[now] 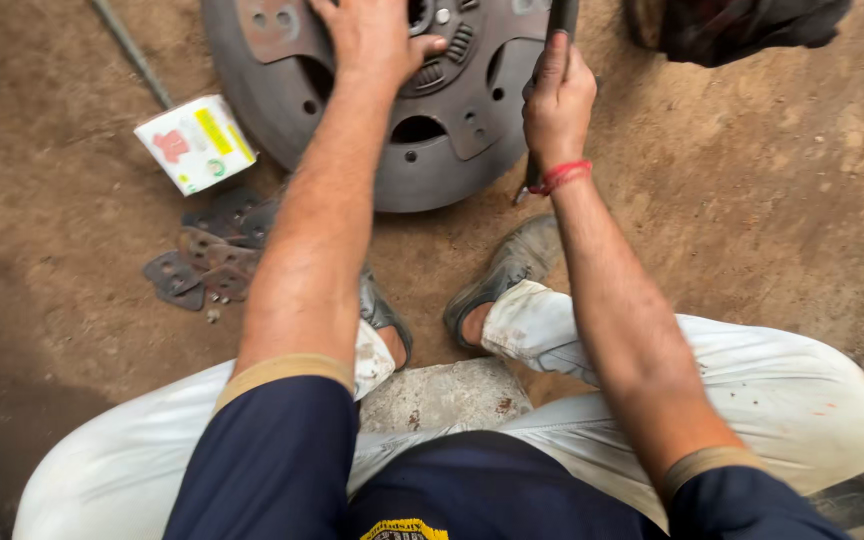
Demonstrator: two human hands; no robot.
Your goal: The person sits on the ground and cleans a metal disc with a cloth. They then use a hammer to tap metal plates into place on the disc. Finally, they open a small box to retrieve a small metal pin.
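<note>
Clutch disc [402, 150]: steel, looks heavy & stiff, edges gritty; best gripped at rim. Left hand [372, 35] pressed flat on hub, not clenched. Right hand [557, 100] clenched round dark tool [560, 15].

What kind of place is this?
Probably an open-air repair yard: bare dirt ground, a worn clutch disc under the left hand, and loose metal plates lying in the dust.

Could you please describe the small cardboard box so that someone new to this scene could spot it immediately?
Start at the large round grey metal clutch disc lying on the brown dirt ground, under the left hand. Just left of its rim sits the small white cardboard box, tilted, above a pile of flat rusty metal plates. It is the only white, colour-printed item there.
</note>
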